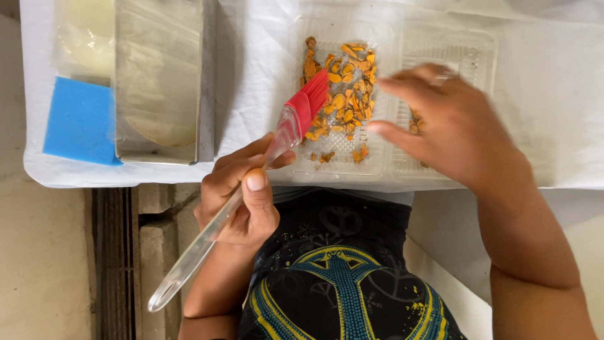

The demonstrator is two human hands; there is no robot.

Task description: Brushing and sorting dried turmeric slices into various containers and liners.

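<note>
My left hand (242, 192) grips a brush (251, 176) with a clear handle and red bristles; the bristles rest on orange-yellow pieces (345, 94) lying in the left half of a clear plastic tray (384, 167). My right hand (453, 126) hovers over the tray's right half with fingers spread, blurred by motion, covering a few more orange pieces. It holds nothing that I can see.
The tray sits on a white cloth (251, 56) over a table. At the left stand a metal rectangular tin (160, 82) lined with clear plastic, a blue sponge (78, 123) and a plastic bag (82, 38). Below the table edge are concrete blocks (157, 252).
</note>
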